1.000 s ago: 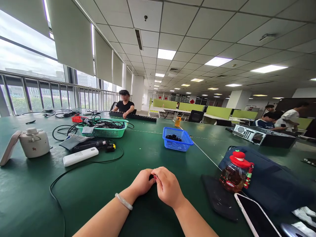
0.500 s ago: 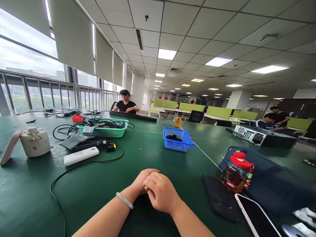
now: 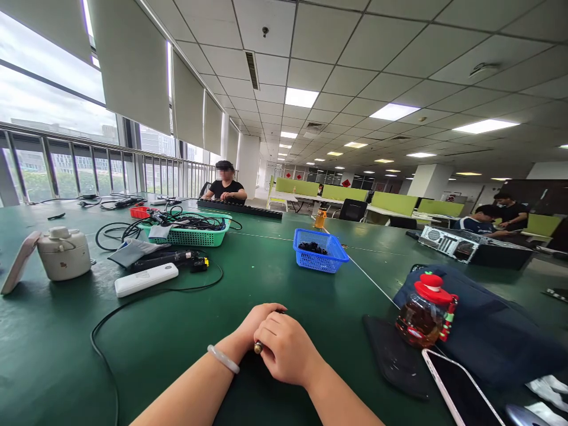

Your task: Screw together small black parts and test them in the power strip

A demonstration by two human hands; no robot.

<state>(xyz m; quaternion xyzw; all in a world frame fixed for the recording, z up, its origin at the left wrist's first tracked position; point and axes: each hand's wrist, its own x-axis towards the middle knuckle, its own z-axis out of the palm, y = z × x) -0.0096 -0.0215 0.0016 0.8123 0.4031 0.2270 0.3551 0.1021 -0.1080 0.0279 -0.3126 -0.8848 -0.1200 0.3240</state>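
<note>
Over the near middle of the green table (image 3: 248,284), my two hands are together. My right hand (image 3: 287,349) is closed around a slim dark rod with a brass-coloured end (image 3: 258,348), which sticks out below its fingers on the left side. A bit of dark material also shows at the top between the hands; most of the rod is hidden. My left hand (image 3: 251,325), with a pale bangle (image 3: 223,359) at the wrist, lies behind and against the right one. Its fingers look curled, and their grip is mostly covered.
Ahead stands a blue basket (image 3: 320,260) holding small black pieces. To the left are a green basket (image 3: 190,235) of cables, a white device (image 3: 146,280) and a beige jug (image 3: 63,254). A red-lidded jar (image 3: 425,313), black pouch (image 3: 394,361) and phone (image 3: 461,387) are right. A person (image 3: 226,186) sits opposite.
The brass-coloured end now sticks out farther, down and left from my right hand, and a dark bit shows at the top. My hands stay together in nearly the same place.
</note>
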